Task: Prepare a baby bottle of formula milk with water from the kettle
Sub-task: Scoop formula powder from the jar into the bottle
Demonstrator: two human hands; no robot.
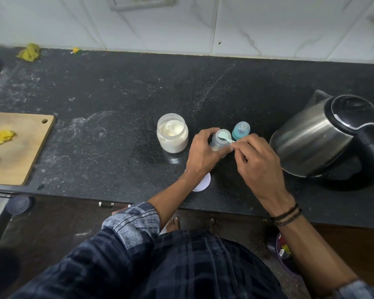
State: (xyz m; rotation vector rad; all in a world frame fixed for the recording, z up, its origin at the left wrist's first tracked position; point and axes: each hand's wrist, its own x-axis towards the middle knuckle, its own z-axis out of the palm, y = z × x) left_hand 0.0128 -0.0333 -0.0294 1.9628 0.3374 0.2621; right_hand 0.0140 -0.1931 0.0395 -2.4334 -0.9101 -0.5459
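left hand (203, 153) wraps the baby bottle (216, 145), fingers curled over the far side and thumb on the near side; bottle upright on the dark surface (117, 100), mouth open

right hand (260, 167) pinches the handle of a small pale scoop (226, 138) between thumb and fingertips, other fingers loosely curled; scoop bowl sits right over the bottle mouth (can't tell if any powder is in it)

positions off the hands:
- formula jar (172, 133): just left of the left hand, lid off, white powder inside, not touching the hand
- teal teat cap (241, 130): just beyond the right hand's fingertips, beside the bottle, standing upright
- kettle (324, 137): right of the right hand, near but apart; steel body, black lid down, handle on the near side
- white round lid (203, 182): flat on the surface under the left wrist, partly hidden by it
- wooden cutting board (17, 147): well left of the left hand, yellow scraps on it

dark cord bands (287, 214) on the right wrist
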